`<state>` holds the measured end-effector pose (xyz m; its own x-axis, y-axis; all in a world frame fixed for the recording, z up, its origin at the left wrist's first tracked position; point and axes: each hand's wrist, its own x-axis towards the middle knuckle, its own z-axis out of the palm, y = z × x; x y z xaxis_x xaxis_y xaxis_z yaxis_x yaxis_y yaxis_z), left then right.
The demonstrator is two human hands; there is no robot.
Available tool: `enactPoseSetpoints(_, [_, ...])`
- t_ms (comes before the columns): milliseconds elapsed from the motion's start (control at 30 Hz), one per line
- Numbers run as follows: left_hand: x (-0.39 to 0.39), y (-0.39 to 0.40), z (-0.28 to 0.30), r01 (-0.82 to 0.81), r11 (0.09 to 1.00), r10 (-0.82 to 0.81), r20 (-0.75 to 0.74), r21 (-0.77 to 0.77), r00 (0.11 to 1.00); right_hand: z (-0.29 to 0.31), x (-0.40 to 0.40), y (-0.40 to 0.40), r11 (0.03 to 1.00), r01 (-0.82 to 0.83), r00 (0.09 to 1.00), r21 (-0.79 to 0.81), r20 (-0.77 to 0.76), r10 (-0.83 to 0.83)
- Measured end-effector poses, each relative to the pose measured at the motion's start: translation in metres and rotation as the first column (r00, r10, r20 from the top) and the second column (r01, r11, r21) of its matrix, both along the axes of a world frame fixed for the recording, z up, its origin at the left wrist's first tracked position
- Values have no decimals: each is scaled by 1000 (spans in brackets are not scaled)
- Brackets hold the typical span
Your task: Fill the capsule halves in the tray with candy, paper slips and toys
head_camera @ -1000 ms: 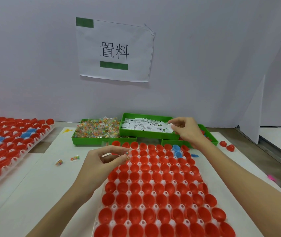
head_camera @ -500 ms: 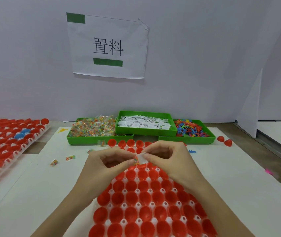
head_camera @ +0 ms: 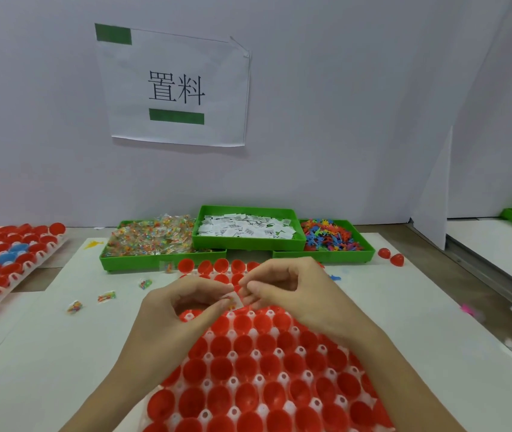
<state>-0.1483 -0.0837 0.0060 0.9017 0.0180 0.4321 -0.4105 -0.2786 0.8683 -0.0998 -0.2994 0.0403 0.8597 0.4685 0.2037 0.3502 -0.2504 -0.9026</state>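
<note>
Capsule halves, red and open-side up, fill the white tray at the centre of the bench, and every cup in view looks empty. A second earlier the right hand was reaching back into the middle bin; half a second ago it had come forward to meet the left, and the two remain together above the tray's far rows. The left hand curls its fingers around a small candy packet, only its edge showing, while the right hand pinches a white paper slip at the point where the fingertips meet. Whether the slip is being passed across or paired with the candy cannot be told. That suggests the first contents have been gathered and the drop into a cup is near, with the toy not yet fetched. From left to right behind the hands sit the candy bin, the paper slip bin and the toy bin. Loose candy packets lie on the bench left of the tray.
</note>
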Motion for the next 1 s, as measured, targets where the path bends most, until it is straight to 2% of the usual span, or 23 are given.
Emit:
enactPoseSetpoints(100, [0, 3, 2, 13, 1000, -13, -8, -17, 1000, 11, 17, -12, 996, 85, 996, 22, 13, -85])
enactPoseSetpoints(200, [1, 6, 2, 9, 1000, -9, -17, -30, 1000, 16, 60, -31, 959, 284, 958, 8, 48, -284])
enactPoseSetpoints(300, [2, 7, 2, -18, 999, 17, -17, -40, 1000, 4, 117, -55, 825, 555, 832, -105, 107, -545])
enactPoseSetpoints(367, [3, 8, 1, -35, 999, 35, -4, -27, 999, -9, 147, -71, 720, 660, 751, -214, 167, -638])
enactPoseSetpoints(433, [5, 10, 0, -49, 999, 49, -3, -24, 999, -22, 166, -80, 665, 682, 730, -305, 216, -649])
enactPoseSetpoints(600, [8, 14, -3, -56, 998, 56, -15, -29, 998, -40, 185, -71, 625, 669, 735, -403, 235, -636])
enactPoseSetpoints(733, [9, 16, -3, -52, 998, 52, -12, -23, 999, -45, 186, -65, 596, 722, 684, -352, 230, -692])
enactPoseSetpoints(1000, [10, 14, -6, -12, 1000, 12, 1, 7, 1000, -41, 169, -76, 603, 797, 603, -45, 130, -787])
